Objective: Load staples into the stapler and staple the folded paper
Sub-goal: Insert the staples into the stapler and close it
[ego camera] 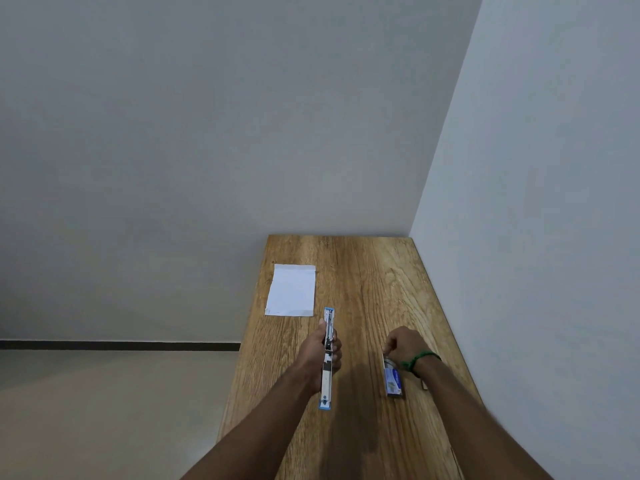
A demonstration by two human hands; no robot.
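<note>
Left hand: our left hand [323, 353] is wrapped round the middle of the long blue-and-silver metal stapler [327, 358], thumb on one side and fingers curled over the other.
Stapler: it lies swung fully open along the narrow wooden table [367, 271], one blue-edged end jutting out beyond our knuckles and the other reaching back past our wrist; whether it rests on the wood or is lifted just off it, we cannot tell.
Right hand: our right hand [403, 342] is bent down with the fingers drawn together at the far end of the small blue-and-white staple box [394, 379]; whether they pinch anything we cannot tell, as the fingertips are hidden.
Wrist: a green cord bracelet [419, 360] is tied round our right wrist, just above the box.
Staple box: it lies flat on the table under and just behind our right hand, well to the right of the stapler.
Paper: the folded white sheet of paper [291, 291] lies flat ahead of our left hand and slightly to its left, apart from the stapler's far tip, untouched.
Surroundings: plain grey walls [242, 116] meet at the table's far right corner.
</note>
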